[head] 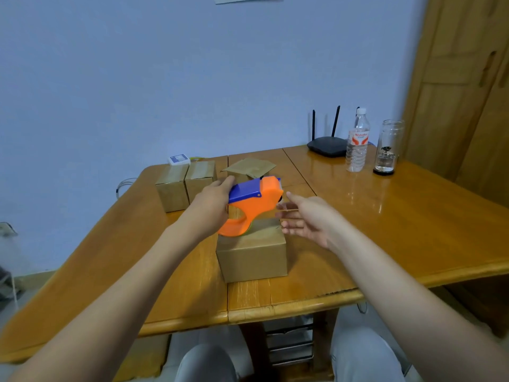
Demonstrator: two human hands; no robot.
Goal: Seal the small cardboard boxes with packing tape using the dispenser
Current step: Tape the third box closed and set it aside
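Observation:
My left hand [212, 201] grips the orange and blue tape dispenser [254, 204] and holds it just above a small closed cardboard box [252, 253] near the table's front edge. My right hand [304, 219] hovers to the right of the dispenser with its fingers stretched out toward the dispenser's front end; whether they touch tape I cannot tell. Two taped boxes [186, 186] stand side by side behind on the left. Another box with raised flaps [249, 168] sits behind the dispenser, partly hidden by it.
The wooden table [385, 230] carries a black router [327, 146], a plastic water bottle [357, 142] and a glass jar [388, 147] at the back right. A small white device [179, 160] lies by the wall. A wooden door [462, 78] stands to the right.

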